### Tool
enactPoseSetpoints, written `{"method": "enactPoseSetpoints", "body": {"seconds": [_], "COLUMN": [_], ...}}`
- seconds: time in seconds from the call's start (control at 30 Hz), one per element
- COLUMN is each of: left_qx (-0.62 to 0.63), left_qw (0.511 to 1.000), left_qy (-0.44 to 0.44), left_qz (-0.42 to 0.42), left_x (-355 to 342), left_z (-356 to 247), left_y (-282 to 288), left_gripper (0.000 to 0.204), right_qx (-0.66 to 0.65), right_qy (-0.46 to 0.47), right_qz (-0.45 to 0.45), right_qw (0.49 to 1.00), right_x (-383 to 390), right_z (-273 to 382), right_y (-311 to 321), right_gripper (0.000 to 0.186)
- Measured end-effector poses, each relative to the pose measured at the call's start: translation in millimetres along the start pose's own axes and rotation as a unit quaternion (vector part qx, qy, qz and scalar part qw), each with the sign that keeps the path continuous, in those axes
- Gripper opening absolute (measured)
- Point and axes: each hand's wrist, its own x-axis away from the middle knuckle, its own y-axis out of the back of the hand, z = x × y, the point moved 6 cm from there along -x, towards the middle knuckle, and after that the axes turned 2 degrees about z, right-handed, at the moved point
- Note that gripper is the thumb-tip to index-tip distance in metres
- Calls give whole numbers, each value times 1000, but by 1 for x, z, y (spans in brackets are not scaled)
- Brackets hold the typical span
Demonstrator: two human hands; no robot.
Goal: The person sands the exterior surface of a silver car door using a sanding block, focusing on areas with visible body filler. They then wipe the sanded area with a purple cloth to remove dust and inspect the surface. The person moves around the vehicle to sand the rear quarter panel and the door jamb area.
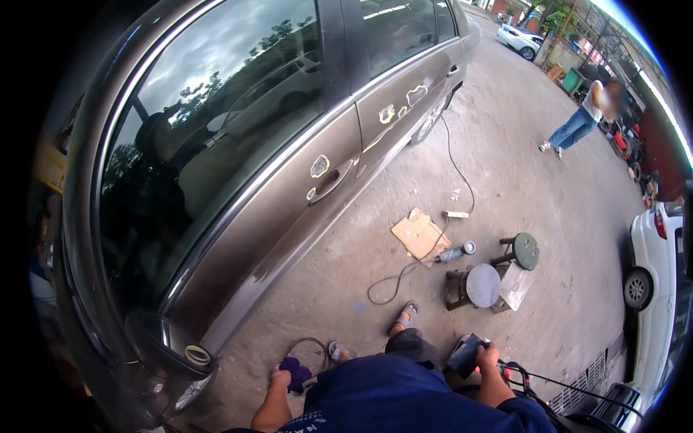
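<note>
My left hand (279, 376) is closed on a bunched purple cloth (295, 374), low beside the brown car. On the other side of my body, my right hand (489, 356) grips a dark flat piece (468, 352) whose kind I cannot make out. The brown car (238, 249) fills the left side. Its doors carry sanded patches with pale edges, one patch (320, 167) above the front door handle (329, 184) and others on the rear door. A roll of tape (197, 355) rests on the side mirror (162, 345).
A corded power tool (456, 252) lies by flattened cardboard (421, 234), its cable looping over the concrete. Two round stools (483, 286) stand nearby. Further off is a person (588, 115). White cars are parked at the right (663, 281) and far back (521, 41). A floor grate (586, 382) lies lower right.
</note>
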Motion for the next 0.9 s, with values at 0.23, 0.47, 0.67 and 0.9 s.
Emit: {"method": "enactPoseSetpoints", "body": {"seconds": [0.23,0.47,0.67,0.9], "left_qx": [7,-185,-109,-25], "left_qw": [999,961,960,934], "left_qy": [-40,-193,-257,-331], "left_qz": [10,-62,1,133], "left_x": [71,95,139,197], "left_z": [-139,-267,-374,-481], "left_y": [-57,-123,-194,-278], "left_gripper": [42,47,52,51], "right_qx": [-71,-169,-242,-288], "right_qy": [-59,-55,-30,14], "right_qz": [64,123,138,188], "right_qw": [994,976,960,939], "right_x": [-81,-194,-271,-292], "right_z": [-38,-51,-21,73], "right_y": [-14,-32,4,59], "right_gripper": [42,37,31,32]}}
